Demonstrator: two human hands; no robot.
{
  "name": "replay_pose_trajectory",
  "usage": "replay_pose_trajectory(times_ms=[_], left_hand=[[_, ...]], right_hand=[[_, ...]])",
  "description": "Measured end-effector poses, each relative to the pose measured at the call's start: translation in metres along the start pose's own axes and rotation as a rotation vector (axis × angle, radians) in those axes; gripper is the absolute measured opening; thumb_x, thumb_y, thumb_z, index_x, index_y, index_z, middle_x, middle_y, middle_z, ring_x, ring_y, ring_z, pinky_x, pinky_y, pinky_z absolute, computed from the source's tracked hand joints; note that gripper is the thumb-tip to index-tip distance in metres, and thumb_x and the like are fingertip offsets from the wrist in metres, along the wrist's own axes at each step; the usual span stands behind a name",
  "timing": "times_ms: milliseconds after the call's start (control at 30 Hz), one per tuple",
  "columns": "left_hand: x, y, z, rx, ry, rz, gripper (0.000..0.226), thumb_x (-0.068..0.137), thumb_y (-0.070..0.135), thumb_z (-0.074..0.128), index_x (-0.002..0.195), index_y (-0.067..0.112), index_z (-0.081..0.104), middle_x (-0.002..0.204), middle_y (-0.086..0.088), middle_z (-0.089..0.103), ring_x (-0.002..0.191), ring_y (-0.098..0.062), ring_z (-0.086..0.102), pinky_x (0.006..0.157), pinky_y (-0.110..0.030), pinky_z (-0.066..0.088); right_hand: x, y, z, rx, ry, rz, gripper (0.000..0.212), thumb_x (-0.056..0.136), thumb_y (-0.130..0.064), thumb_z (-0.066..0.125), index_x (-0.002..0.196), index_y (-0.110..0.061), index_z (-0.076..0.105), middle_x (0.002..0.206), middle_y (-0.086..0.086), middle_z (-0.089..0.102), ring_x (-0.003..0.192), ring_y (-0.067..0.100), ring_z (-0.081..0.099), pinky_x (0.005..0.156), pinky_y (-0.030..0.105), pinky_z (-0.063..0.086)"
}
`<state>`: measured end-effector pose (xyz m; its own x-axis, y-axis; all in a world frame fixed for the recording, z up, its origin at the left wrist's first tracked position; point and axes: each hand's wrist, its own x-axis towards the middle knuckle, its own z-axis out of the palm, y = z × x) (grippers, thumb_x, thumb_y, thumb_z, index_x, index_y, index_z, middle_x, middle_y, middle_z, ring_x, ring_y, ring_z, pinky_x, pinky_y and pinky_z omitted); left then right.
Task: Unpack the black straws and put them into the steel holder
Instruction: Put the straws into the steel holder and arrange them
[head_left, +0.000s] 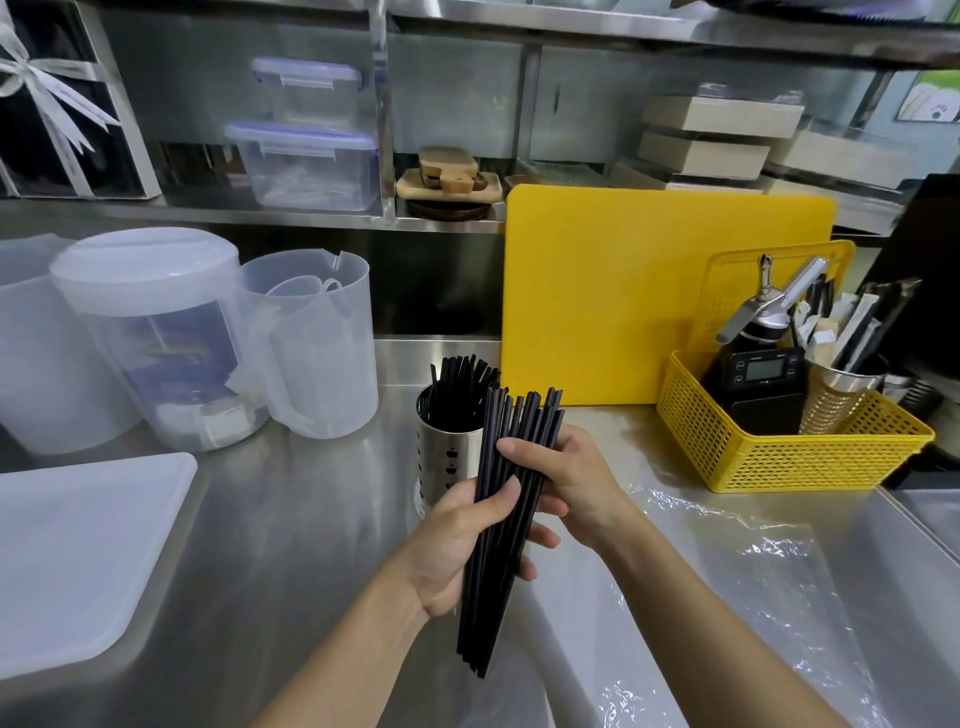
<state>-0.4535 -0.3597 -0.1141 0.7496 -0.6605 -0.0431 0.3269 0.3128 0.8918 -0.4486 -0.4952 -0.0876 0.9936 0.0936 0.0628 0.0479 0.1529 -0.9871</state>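
Left hand (462, 551): clamped round the lower middle of the bundle, thumb across the front, at the centre of the frame.
Right hand (563, 480): closed on the same bundle higher up, with the thumb in front and the fingers behind.
Black straws (522, 426): a loose, unwrapped bundle was held between both hands. It leaned slightly right, with its upper ends fanned and uneven. It overlapped the right side of the holder in the frame, nearer the camera. It was above the surface and not yet in the holder.
Steel holder (449, 460): upright on the surface (291, 519) at the centre of the frame, partly hidden by the bundle.
Straws in holder (462, 384): a batch stood inside, leaning and spread across the mouth.
Wrapper (727, 561): clear film lay on the surface at lower right.
Step in hand (judged): squaring the bundle before insertion.
Risk, snagging: the uneven ends could catch the rim or the leaning batch, so some straws would miss and spill onto the surface.
Risk, tipping: the holder looked narrow, so a sideways push from the bundle could knock it over.
Risk, slippage: the lower ends hung free. Easing either grip while the bundle was fanned could let the outer straws slide out.
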Motion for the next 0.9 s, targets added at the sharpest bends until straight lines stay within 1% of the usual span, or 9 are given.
replay_pose_trajectory(times_ms=[133,267,367,500,567,667,767,833,900], left_hand=[[0.001,-0.003,-0.003,-0.02,-0.001,-0.001,0.029,0.086,0.025,0.05,0.106,0.006,0.06,0.089,-0.007,0.071,0.068,-0.018,0.064,0.046,-0.026,0.048],[0.001,-0.004,-0.005,-0.028,0.0,-0.019,0.028,0.085,0.02,0.053,0.108,0.004,0.058,0.089,-0.008,0.071,0.063,-0.016,0.061,0.044,-0.024,0.046],[0.001,-0.005,-0.007,-0.063,-0.001,-0.037,0.029,0.084,0.019,0.054,0.109,0.004,0.056,0.088,-0.008,0.071,0.059,-0.014,0.057,0.044,-0.022,0.043],[0.001,-0.006,-0.008,-0.036,0.003,-0.042,0.03,0.084,0.024,0.054,0.107,0.004,0.058,0.089,-0.008,0.071,0.061,-0.014,0.057,0.044,-0.024,0.045],[0.002,-0.005,-0.007,-0.049,0.005,-0.05,0.031,0.085,0.028,0.053,0.104,0.004,0.058,0.087,-0.007,0.07,0.058,-0.013,0.055,0.043,-0.023,0.044],[0.002,-0.005,-0.006,-0.086,0.014,-0.069,0.032,0.086,0.035,0.054,0.096,0.005,0.057,0.08,-0.005,0.067,0.05,-0.011,0.047,0.038,-0.019,0.037],[0.001,-0.006,-0.005,-0.078,0.011,-0.08,0.027,0.085,0.03,0.051,0.095,0.005,0.056,0.079,-0.004,0.067,0.048,-0.009,0.045,0.037,-0.017,0.035],[0.001,-0.007,-0.004,-0.075,0.009,-0.083,0.029,0.084,0.031,0.053,0.098,0.005,0.055,0.078,-0.004,0.067,0.048,-0.009,0.046,0.037,-0.017,0.036],[0.001,-0.007,-0.002,-0.064,0.033,-0.089,0.035,0.083,0.035,0.052,0.1,0.005,0.054,0.077,-0.003,0.068,0.049,-0.01,0.046,0.037,-0.018,0.035]], right_hand=[[0.002,0.002,0.0,0.023,-0.014,0.012,0.013,0.085,0.0,0.057,0.072,0.0,0.058,0.061,0.012,0.061,0.027,0.005,0.039,0.027,0.014,0.024],[0.001,0.003,0.001,0.042,0.0,0.039,0.02,0.084,0.002,0.058,0.066,-0.005,0.056,0.056,0.006,0.062,0.028,0.004,0.041,0.027,0.014,0.022],[0.001,0.002,0.002,0.043,0.024,0.046,0.017,0.083,0.004,0.058,0.068,-0.004,0.055,0.057,0.006,0.06,0.03,0.004,0.045,0.027,0.014,0.022],[0.0,0.001,0.003,0.057,0.037,0.038,0.018,0.083,0.004,0.057,0.067,-0.003,0.053,0.053,0.005,0.059,0.028,0.004,0.044,0.028,0.013,0.022],[0.001,0.003,0.003,0.05,0.044,0.035,0.017,0.083,0.003,0.057,0.067,-0.004,0.055,0.052,0.004,0.059,0.029,0.005,0.044,0.029,0.014,0.023],[0.002,0.008,0.003,0.015,0.047,0.017,0.016,0.082,-0.002,0.061,0.068,-0.009,0.06,0.055,0.003,0.061,0.041,0.015,0.048,0.035,0.02,0.028],[0.002,0.011,0.002,0.023,0.032,0.038,0.007,0.079,-0.009,0.066,0.073,-0.01,0.064,0.065,0.007,0.065,0.052,0.02,0.055,0.039,0.023,0.034],[0.001,0.011,0.003,0.013,0.063,0.068,0.005,0.08,-0.011,0.067,0.078,-0.007,0.064,0.074,0.012,0.069,0.062,0.023,0.063,0.037,0.022,0.036],[0.001,0.012,0.004,0.021,0.096,0.085,0.005,0.081,-0.009,0.065,0.079,-0.005,0.063,0.076,0.015,0.07,0.056,0.02,0.064,0.032,0.019,0.03]])
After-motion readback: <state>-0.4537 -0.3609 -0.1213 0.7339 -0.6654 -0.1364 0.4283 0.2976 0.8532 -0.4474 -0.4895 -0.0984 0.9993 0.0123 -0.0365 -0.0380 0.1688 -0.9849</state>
